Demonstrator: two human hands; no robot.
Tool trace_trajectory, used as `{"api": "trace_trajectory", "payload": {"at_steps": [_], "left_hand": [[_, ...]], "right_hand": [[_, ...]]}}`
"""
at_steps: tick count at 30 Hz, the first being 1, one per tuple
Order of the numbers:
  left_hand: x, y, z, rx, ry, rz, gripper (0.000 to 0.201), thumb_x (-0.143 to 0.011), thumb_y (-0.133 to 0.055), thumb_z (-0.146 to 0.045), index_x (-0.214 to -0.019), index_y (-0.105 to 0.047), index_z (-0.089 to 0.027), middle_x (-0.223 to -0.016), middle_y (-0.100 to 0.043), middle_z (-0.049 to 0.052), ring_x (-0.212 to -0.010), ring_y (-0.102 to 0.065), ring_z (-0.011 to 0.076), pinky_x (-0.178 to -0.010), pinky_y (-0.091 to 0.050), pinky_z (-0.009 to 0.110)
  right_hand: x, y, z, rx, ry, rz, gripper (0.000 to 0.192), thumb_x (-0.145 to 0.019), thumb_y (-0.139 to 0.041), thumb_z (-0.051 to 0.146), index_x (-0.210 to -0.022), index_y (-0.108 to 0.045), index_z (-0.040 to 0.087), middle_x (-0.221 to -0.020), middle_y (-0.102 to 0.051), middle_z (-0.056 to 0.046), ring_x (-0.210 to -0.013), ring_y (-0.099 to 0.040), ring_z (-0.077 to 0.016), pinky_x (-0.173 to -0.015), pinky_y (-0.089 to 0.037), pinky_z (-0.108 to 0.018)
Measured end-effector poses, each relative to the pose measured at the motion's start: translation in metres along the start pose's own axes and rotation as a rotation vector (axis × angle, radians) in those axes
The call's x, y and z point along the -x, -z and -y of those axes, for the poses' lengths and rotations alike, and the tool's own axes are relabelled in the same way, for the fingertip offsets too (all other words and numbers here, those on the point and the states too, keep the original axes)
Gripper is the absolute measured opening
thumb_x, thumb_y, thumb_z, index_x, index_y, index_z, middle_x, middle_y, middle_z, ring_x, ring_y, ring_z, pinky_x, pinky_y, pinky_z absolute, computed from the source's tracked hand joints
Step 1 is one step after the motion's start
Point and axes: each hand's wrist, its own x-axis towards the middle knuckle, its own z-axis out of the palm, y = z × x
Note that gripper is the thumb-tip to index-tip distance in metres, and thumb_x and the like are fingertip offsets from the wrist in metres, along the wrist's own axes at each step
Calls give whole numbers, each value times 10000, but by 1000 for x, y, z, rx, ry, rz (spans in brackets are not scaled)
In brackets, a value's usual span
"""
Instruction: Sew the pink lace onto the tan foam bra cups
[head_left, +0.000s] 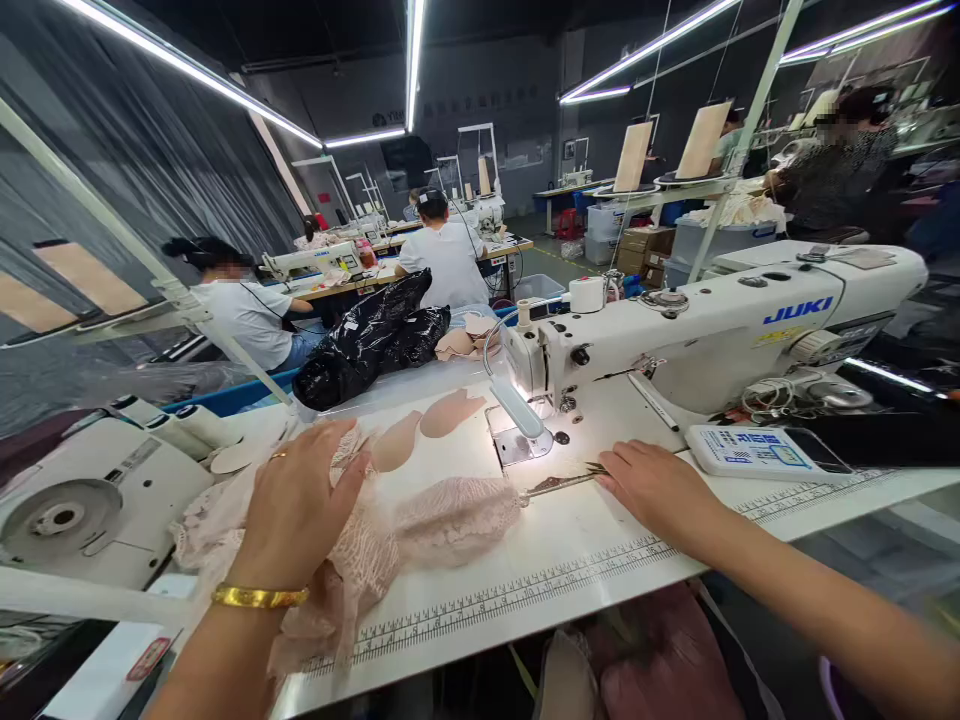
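Note:
My left hand [300, 500] is closed on pale pink lace fabric [367, 545], with a fold between thumb and fingers. The lace spreads across the left of the white sewing table [480, 590], and a cup-shaped lace section [457, 520] reaches toward the machine. My right hand [652, 490] rests on the table right of the needle area, its fingers closed around something thin and dark whose tip barely shows; I cannot make out what it is. Behind the lace lie two flat pink fabric pieces [397, 440]. The sewing machine [712, 320] stands behind my right hand, its needle area lit.
A phone [769, 452] and a white pen [652, 402] lie at the right. Black plastic bags [367, 345] stand behind the table. At left are another machine part [82, 505] and thread cones [187, 425]. Co-workers [442, 250] sit beyond. A printed ruler runs along the front edge.

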Motion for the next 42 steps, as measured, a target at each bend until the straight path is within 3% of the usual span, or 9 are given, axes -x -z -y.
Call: {"api": "trace_trajectory", "payload": {"at_steps": [7, 11, 13, 17, 22, 28, 33, 38, 42], "left_hand": [[25, -61, -74, 134, -311, 370, 450, -807, -782, -410, -1140, -638, -143, -1171, -668, 159, -1076, -601, 343, -944, -501, 491], [50, -62, -98, 311, -336, 532, 105, -937, -567, -232, -844, -587, -187, -937, -645, 88, -858, -571, 253, -782, -472, 396], [55, -50, -100, 656, -248, 574, 200, -1010, -488, -304, -863, -570, -194, -845, -607, 41, -781, -539, 199, -731, -448, 334], [50, -35, -98, 1323, 148, 588, 329, -935, -661, -521, -909, -575, -205, -754, -527, -29, -665, -472, 124, -617, -406, 230], [45, -54, -98, 1594, 466, 630, 394, -771, -841, -495, -920, -637, -193, -759, -601, -10, -716, -570, 152, -680, -480, 250], [47, -81, -110, 1583, 563, 438, 474, -622, -927, -432, -746, -536, -193, -727, -595, -31, -674, -531, 127, -646, -447, 231], [49, -85, -105, 1402, 458, 380, 546, -727, -794, -551, -684, -354, -230, -630, -407, -83, -583, -387, 101, -563, -355, 213], [9, -70, -58, 353, 9, 471, 309, -876, -676, -510, -870, -572, -219, -749, -616, -24, -695, -596, 181, -618, -453, 270], [-38, -70, -7, 2, 60, 314, 196, -944, -645, -284, -1095, -639, -158, -1186, -683, 146, -1177, -616, 317, -992, -482, 434]], "right_hand": [[-1, 8, 20, -464, 102, -21, 198, -1008, -560, 176, -1181, -656, 171, -1086, -672, -120, -1004, -617, -288, -863, -519, -436], [-5, 16, 43, -858, 203, 84, 607, -897, -777, 290, -1442, -515, 234, -1457, -533, -135, -1344, -484, -316, -1132, -407, -489], [-8, 18, 51, -1088, 181, 141, 764, -828, -846, 397, -1481, -475, 256, -1526, -479, -123, -1406, -433, -322, -1188, -343, -492], [-15, 21, 62, -1612, -43, 267, 436, -911, -695, 571, -1151, -626, 213, -1106, -669, -61, -1026, -627, -240, -915, -503, -379], [-19, 19, 65, -1845, -221, 309, 475, -823, -772, 614, -869, -571, 186, -809, -545, 25, -738, -489, -135, -687, -384, -260], [-23, 0, 64, -1656, -281, 279, 445, -838, -730, 599, -884, -613, 173, -727, -501, 40, -671, -414, -131, -628, -308, -264], [-32, -7, 63, -1636, -285, 156, 377, -895, -679, 554, -855, -621, 183, -772, -606, 3, -728, -523, -163, -689, -406, -294], [-37, -19, 63, -1694, -306, 150, 355, -934, -646, 554, -890, -598, 205, -756, -660, 9, -659, -549, -154, -651, -412, -292], [-37, -30, 63, -1669, -288, 171, 347, -955, -625, 560, -914, -608, 215, -766, -676, 8, -693, -600, -169, -658, -435, -294]]}}
